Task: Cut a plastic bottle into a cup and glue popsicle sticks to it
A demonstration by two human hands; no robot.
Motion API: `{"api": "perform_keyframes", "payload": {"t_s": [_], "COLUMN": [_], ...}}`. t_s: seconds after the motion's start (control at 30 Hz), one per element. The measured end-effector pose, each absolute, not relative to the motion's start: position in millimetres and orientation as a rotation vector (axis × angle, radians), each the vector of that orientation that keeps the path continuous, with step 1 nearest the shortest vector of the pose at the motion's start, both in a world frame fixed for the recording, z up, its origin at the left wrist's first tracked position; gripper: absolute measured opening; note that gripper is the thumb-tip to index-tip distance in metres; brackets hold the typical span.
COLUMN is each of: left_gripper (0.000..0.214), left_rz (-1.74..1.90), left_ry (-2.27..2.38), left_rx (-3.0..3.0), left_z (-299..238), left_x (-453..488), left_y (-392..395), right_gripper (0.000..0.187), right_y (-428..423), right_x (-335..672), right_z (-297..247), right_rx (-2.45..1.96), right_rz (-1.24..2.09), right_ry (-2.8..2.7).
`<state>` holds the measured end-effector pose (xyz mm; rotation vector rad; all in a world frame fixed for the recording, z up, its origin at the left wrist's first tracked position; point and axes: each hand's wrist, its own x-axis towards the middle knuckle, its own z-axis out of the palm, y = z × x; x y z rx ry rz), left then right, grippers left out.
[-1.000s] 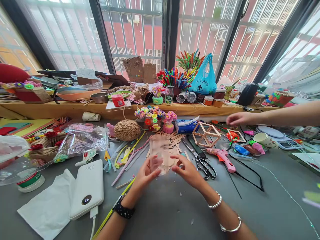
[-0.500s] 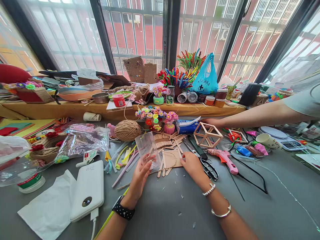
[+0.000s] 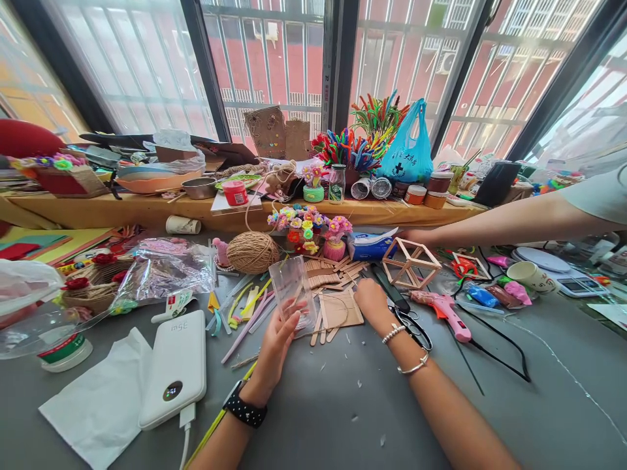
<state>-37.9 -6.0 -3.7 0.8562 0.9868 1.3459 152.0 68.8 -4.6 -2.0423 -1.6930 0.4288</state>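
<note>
My left hand is closed round the lower edge of a clear plastic box, held tilted above the table. My right hand is at the right of the craft sticks, its fingers bent together; whatever may be between the fingertips is hidden. Just below its fingers lies a square wooden panel with a thin loop of string on it and a few sticks poking out at its left. Black-handled scissors lie partly hidden behind my right wrist.
Another person's arm reaches in from the right toward a blue tissue pack. Near it are a wooden stick cube frame and a pink glue gun. A twine ball stands behind; a white power bank lies left.
My right hand has moved slightly up, off the panel's right edge toward the stick pile. My left hand still holds the plastic box. The view has shifted a little.
</note>
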Motion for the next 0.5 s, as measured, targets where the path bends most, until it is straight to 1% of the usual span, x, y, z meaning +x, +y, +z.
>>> {"api": "perform_keyframes", "payload": {"t_s": [0.13,0.3,0.4,0.5], "left_gripper": [0.052,0.055,0.052,0.047], "left_rz": [1.342,1.336,1.309,1.324], "left_ry": [0.990,1.008,1.006,0.987], "left_rx": [0.877,0.901,0.895,0.844], "left_z": [-4,-4,2,9], "left_x": [-38,-37,-31,-20], "left_y": [-6,-2,-1,4], "right_gripper": [0.016,0.017,0.024,0.035], "right_y": [61,38,26,19], "right_x": [165,172,166,158], "right_z": [-1,3,3,3], "right_rx": [-1.880,-1.506,-1.273,-1.107], "right_rz": [0.615,1.072,1.301,1.448], "right_ry": [-1.514,-1.307,-1.110,-0.929]}}
